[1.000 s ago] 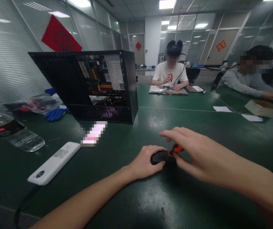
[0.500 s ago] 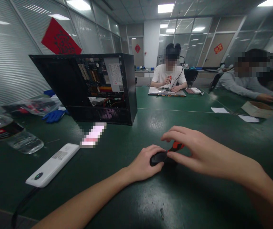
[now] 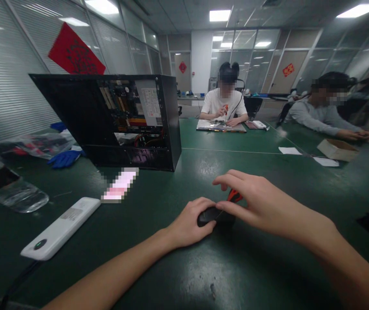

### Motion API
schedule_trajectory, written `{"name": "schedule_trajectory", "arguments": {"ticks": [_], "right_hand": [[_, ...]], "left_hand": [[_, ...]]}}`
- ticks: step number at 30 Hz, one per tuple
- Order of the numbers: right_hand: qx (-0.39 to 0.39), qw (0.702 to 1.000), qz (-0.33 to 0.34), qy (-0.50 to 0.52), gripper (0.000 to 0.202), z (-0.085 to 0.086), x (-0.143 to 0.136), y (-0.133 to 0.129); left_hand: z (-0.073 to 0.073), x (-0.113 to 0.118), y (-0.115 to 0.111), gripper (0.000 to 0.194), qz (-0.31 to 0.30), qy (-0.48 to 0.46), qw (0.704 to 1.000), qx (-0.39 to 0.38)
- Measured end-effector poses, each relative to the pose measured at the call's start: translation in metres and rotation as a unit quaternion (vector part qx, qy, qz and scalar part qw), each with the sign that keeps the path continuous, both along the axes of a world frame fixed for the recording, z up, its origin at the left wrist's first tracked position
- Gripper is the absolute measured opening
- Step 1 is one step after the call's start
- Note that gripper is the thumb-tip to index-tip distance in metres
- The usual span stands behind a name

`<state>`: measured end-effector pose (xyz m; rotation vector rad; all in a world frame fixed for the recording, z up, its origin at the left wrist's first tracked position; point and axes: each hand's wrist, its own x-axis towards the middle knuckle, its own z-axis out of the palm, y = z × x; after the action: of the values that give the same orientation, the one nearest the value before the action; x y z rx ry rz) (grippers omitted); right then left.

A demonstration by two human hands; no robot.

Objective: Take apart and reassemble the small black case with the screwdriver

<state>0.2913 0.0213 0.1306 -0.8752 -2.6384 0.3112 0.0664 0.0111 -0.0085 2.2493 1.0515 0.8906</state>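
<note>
Head view: black mouse-like object (image 3: pixel 209 214) on table (image 3: pixel 158 284), in front and right of computer case (image 3: pixel 170 125). Left hand (image 3: pixel 187 221) pinches it, likely steadying it. Right hand (image 3: pixel 260 200) arched around red-black screwdriver (image 3: pixel 235 196), hiding much; whether pinching, cannot tell. White oblong device (image 3: pixel 63 228) front-left of case; blue glove (image 3: pixel 64 159) left; co-worker (image 3: pixel 225 103) beyond, right.

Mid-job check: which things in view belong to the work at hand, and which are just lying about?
Belonging to the work:
- black computer mouse, held by the left hand
- red-and-black screwdriver, at the right hand

Apparently lying about:
- open computer case
- water bottle
- white device with dark cable
- blue glove
</note>
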Motion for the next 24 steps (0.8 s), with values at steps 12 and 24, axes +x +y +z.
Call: {"name": "schedule_trajectory", "arguments": {"ticks": [12, 24], "right_hand": [[-0.057, 0.997, 0.061, 0.007, 0.039, 0.010, 0.000, -0.011], [-0.044, 0.998, 0.025, -0.022, 0.022, 0.010, 0.001, -0.009]], "left_hand": [[0.003, -0.001, -0.006, 0.042, 0.014, 0.041, 0.999, 0.026], [0.006, -0.003, -0.002, 0.041, 0.011, 0.034, 0.999, -0.011]]}}
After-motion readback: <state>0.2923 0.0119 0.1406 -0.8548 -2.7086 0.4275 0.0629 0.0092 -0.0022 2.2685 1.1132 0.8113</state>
